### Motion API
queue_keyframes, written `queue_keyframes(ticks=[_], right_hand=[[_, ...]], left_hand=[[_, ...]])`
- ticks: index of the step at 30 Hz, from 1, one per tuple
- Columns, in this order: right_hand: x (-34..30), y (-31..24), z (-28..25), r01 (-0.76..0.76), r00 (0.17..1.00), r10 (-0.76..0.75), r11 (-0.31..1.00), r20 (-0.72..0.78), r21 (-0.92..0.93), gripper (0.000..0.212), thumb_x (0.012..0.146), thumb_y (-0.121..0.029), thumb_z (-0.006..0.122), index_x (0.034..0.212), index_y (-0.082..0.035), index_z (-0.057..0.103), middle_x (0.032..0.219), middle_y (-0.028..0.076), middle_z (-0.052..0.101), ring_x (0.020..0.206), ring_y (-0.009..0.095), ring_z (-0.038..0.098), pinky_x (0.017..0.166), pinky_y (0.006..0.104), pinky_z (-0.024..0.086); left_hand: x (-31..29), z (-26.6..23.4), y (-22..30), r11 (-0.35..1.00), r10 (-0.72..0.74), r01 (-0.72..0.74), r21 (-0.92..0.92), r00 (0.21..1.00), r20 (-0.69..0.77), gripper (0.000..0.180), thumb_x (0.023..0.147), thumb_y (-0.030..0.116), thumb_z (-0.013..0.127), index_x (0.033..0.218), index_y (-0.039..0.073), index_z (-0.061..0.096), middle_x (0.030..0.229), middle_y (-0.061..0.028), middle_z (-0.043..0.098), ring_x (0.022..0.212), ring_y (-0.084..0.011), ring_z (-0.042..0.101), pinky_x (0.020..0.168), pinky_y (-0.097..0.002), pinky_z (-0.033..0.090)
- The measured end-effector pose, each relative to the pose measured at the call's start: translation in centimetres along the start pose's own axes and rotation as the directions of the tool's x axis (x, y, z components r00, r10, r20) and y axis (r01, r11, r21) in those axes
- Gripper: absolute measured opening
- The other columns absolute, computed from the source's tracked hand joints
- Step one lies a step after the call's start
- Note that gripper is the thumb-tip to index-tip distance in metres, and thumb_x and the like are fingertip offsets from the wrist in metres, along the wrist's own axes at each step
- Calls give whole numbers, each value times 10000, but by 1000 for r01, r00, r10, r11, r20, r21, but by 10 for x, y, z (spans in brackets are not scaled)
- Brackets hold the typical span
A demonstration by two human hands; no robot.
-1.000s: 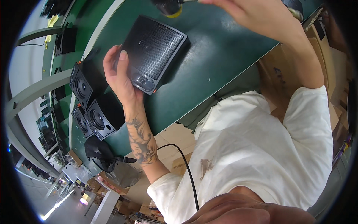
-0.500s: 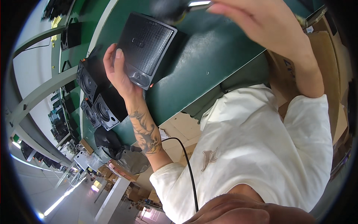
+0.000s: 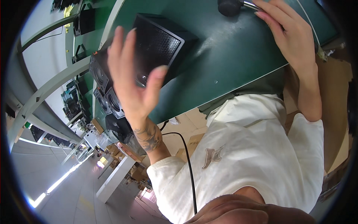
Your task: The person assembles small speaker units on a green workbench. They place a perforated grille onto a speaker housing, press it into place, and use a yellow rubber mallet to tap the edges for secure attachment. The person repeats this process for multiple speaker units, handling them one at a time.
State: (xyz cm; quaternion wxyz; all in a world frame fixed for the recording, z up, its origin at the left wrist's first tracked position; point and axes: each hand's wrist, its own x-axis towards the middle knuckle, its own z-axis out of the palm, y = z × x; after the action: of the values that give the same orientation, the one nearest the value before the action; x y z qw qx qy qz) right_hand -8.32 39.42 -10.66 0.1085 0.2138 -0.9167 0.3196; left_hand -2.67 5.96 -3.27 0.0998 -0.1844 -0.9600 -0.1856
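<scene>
A black speaker box (image 3: 160,39) with a mesh grille on its front stands on the green tabletop, left of the middle. My left hand (image 3: 136,76) is open in front of its near left part, fingers and thumb spread and slightly blurred. It covers the grille's left side; whether any fingertip touches the box, I cannot tell. My right hand (image 3: 291,35) is closed around the metal shaft of a mallet (image 3: 229,6). The mallet's round black head is low over the tabletop or resting on it, right of the speaker and apart from it.
Several speaker boxes with bare round drivers (image 3: 113,102) stand left of my left arm. A pale metal frame (image 3: 56,86) bends along the left side. The green worktable (image 3: 223,59) has its near edge against my body. A cardboard carton (image 3: 337,93) stands at the right.
My left hand has let go of the speaker's side and spread its fingers. My right hand has carried the mallet rightward, away from the speaker's top edge. The view has shifted slightly.
</scene>
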Motion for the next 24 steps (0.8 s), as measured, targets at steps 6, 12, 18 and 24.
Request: queue_keyframes(ticks=[6, 12, 18, 24], right_hand=[[-4, 2, 19, 71, 989, -76, 996, -126, -45, 241, 828, -53, 755, 1065, -13, 738, 905, 125, 650, 773, 309, 652, 647, 387, 500], [-4, 1, 24, 58, 984, -73, 994, -160, -96, 279, 787, -46, 767, 1063, -26, 731, 900, 119, 645, 752, 296, 645, 624, 386, 487], [-1, 4, 25, 88, 982, -87, 996, -168, -4, 281, 802, -47, 755, 1081, -36, 719, 876, 110, 642, 736, 303, 642, 608, 388, 480], [4, -14, 3, 132, 991, -131, 989, -20, 72, 257, 834, -72, 752, 1088, -50, 718, 834, 97, 628, 713, 284, 637, 589, 374, 474]], left_hand=[[3, 11, 8, 982, 16, -58, 179, 974, 227, 1006, 807, 495, 814, 1560, -13, 380, 1614, -255, 359, 1485, -461, 342, 1201, -598, 257], [0, 24, 5, 963, 36, -85, 257, 981, 193, 936, 831, 418, 813, 1558, -3, 400, 1595, -247, 400, 1463, -462, 383, 1182, -598, 297], [-3, 26, 5, 960, 30, -77, 270, 985, 172, 856, 850, 359, 803, 1545, 15, 440, 1592, -229, 419, 1458, -446, 404, 1167, -595, 323], [0, 25, 6, 955, 83, -122, 270, 985, 154, 738, 907, 283, 752, 1525, 0, 462, 1561, -249, 455, 1457, -423, 422, 1209, -514, 309]])
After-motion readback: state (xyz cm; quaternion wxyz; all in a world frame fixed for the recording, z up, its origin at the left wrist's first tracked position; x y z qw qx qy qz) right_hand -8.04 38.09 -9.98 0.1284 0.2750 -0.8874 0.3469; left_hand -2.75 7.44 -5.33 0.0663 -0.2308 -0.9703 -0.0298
